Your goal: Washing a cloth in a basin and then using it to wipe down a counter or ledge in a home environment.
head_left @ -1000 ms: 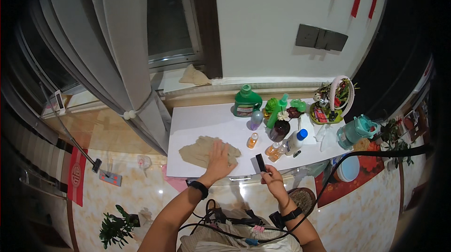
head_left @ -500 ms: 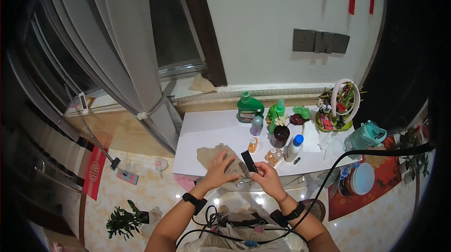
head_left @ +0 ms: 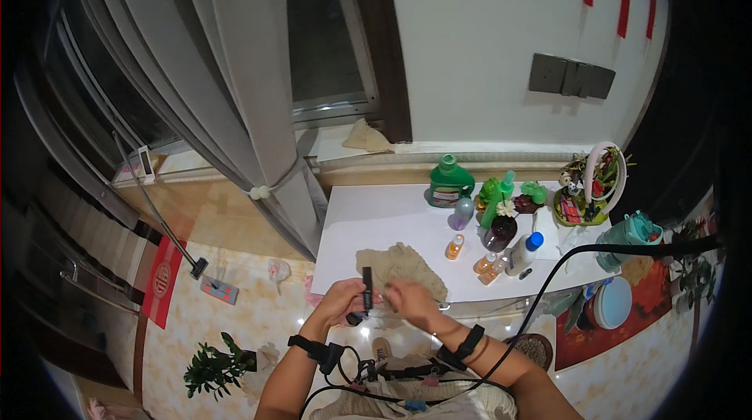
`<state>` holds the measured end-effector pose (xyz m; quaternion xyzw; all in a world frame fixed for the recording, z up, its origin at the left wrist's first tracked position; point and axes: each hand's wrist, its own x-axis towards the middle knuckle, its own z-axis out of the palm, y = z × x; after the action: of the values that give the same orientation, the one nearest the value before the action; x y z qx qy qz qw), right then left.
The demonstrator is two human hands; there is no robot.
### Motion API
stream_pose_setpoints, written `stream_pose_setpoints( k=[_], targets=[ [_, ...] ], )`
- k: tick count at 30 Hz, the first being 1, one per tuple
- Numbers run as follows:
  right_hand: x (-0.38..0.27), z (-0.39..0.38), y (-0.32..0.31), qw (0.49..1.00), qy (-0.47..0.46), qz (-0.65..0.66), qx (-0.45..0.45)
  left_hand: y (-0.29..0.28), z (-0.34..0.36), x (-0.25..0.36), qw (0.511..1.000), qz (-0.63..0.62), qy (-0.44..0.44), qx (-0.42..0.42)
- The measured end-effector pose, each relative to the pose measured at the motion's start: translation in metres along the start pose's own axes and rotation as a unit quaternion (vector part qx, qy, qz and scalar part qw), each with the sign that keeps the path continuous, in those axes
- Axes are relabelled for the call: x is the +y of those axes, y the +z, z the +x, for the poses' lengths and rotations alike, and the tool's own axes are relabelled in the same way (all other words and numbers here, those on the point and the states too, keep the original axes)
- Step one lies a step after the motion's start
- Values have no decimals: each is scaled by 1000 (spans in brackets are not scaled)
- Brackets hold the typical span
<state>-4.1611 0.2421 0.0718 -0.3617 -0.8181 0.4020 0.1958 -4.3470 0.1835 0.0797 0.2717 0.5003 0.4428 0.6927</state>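
At the front edge of the white table [head_left: 356, 216], my left hand [head_left: 341, 302] grips a slim black bar-shaped object [head_left: 367, 285], held upright. A second dark rounded piece [head_left: 356, 318] shows below that hand; whether it belongs to the bar I cannot tell. Just to the right, my right hand [head_left: 413, 302] has its fingers curled together, and anything inside them is hidden. It is over the front part of a crumpled beige cloth [head_left: 403, 262] lying on the table.
Right of the cloth stand small orange bottles [head_left: 455, 247], a white bottle with a blue cap [head_left: 523, 255], a green jug [head_left: 450, 183] and a dark vase [head_left: 501, 232]. A black cable [head_left: 576, 252] crosses the right side. A floor mop [head_left: 219, 290] and potted plant [head_left: 215, 373] are left.
The slim black object has passed from my right hand to my left. My left hand has left the cloth and closed; my right has curled up beside it. The view has shifted left.
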Motion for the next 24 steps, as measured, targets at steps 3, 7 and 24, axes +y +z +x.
stream_pose_setpoints(
  k=[3, 7, 24],
  targets=[
    [10, 25, -8, 986, 47, -75, 139, -41, -3, 0, 995, -43, 27, 82],
    [33, 44, -11, 950, 74, -274, 131, -67, 13, 10, 992, 59, 36, 101],
    [-32, -12, -80, 957, -9, 20, 291, -73, 87, 55, 971, 219, 90, -17]
  ],
)
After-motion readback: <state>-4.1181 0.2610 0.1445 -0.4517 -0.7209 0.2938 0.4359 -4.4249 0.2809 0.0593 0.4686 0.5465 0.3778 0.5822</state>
